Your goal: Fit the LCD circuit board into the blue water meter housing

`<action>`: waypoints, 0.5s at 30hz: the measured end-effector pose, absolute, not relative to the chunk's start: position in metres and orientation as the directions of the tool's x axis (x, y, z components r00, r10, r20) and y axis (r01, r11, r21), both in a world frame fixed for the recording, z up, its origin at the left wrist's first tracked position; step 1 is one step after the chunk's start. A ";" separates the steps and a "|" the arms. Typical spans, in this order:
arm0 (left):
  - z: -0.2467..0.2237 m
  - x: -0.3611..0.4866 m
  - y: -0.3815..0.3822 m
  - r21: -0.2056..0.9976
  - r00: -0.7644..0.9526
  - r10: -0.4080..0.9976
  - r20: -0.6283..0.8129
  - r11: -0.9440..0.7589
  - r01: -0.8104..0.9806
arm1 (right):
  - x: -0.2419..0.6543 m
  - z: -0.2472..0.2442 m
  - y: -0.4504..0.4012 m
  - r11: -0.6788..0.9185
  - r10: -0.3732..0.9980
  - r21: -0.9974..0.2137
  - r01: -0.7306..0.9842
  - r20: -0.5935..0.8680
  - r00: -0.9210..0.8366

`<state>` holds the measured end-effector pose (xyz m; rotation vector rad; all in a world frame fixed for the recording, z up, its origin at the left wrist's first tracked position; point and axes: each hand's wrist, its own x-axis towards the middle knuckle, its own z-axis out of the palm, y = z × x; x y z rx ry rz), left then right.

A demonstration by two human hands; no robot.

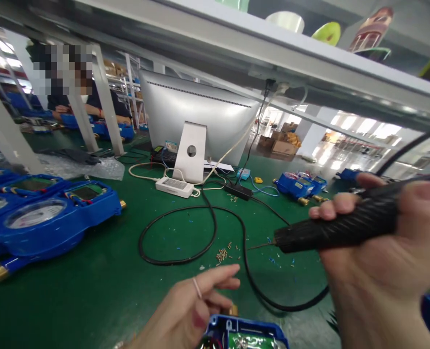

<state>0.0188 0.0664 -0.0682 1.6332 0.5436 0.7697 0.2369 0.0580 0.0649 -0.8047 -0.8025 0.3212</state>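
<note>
My right hand is wrapped round a black electric screwdriver, held sideways, its thin bit pointing left above the table. My left hand reaches in from the bottom, its fingers stretched out to the right, with a ring on one finger. Just below and beside it is a blue meter housing with a green circuit board, cut off by the frame's bottom edge; whether the hand touches it is unclear. A small pile of brass screws lies on the green table beyond my left fingertips.
Blue meters stand at the left, more at the right back. A black cable loops across the middle. Behind are a white adapter, a monitor and a shelf overhead. A person sits across, at the left.
</note>
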 end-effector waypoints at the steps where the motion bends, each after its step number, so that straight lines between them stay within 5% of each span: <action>1: -0.071 0.019 0.071 0.989 0.595 0.794 0.124 -0.145 -0.012 | 0.235 0.056 0.067 0.650 0.556 -0.760 0.013 0.487 0.674; 6: -0.084 0.023 0.088 0.903 0.336 0.942 -0.005 -0.140 0.406 | 0.234 0.012 0.097 0.561 0.639 -0.828 -0.016 0.420 0.644; 15: -0.090 0.026 0.085 0.845 0.378 0.916 0.132 -0.303 0.441 | 0.237 -0.004 0.104 0.518 0.671 -0.856 -0.003 0.404 0.622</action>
